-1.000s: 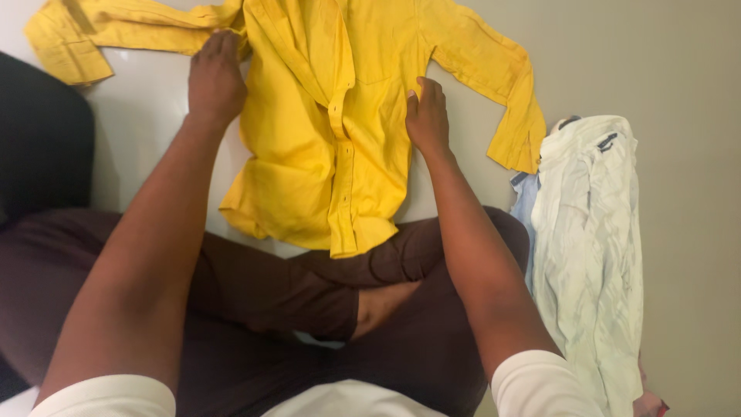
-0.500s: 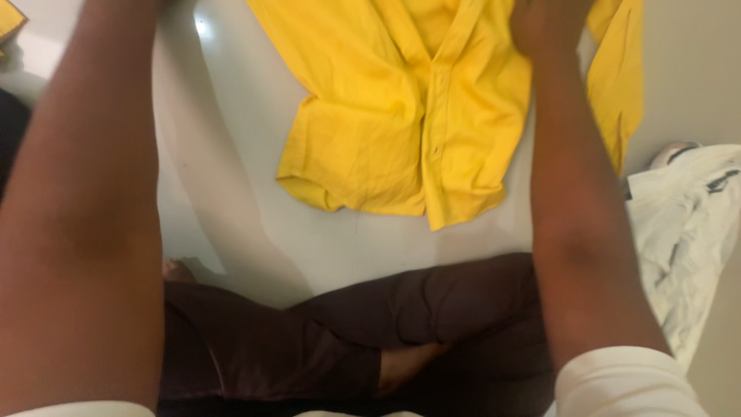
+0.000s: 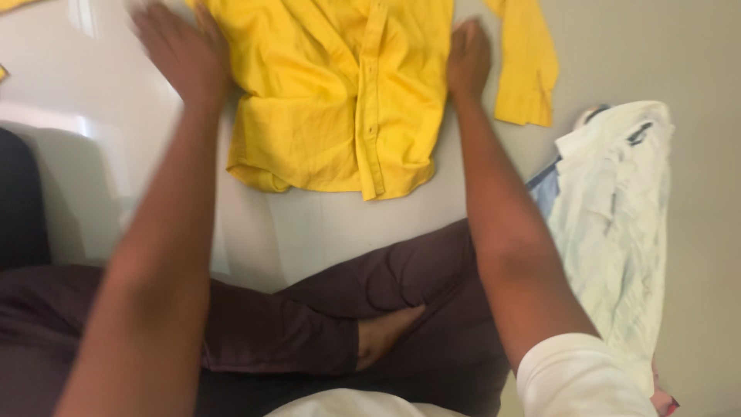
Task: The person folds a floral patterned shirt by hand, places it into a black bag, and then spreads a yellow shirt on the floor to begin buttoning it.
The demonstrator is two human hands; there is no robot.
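Observation:
A yellow button-up shirt (image 3: pixel 340 100) lies spread flat on the pale floor (image 3: pixel 309 232), front side up, hem toward me. My left hand (image 3: pixel 181 50) rests flat at the shirt's left edge, blurred by motion, fingers spread. At the shirt's right side seam, beside the hanging sleeve (image 3: pixel 525 69), my right hand (image 3: pixel 467 58) presses down flat. Neither hand grips the cloth. My crossed legs in dark brown trousers (image 3: pixel 324 316) fill the lower part of the view.
A heap of white and light-blue garments (image 3: pixel 610 224) lies on the floor to my right. A dark object (image 3: pixel 23 201) sits at the left edge. Another scrap of yellow cloth (image 3: pixel 11 4) shows at the top left corner.
The shirt now lies farther from my legs and flatter. Both hands have shifted outward to its two sides, the left one still moving. The view has swung about between frames.

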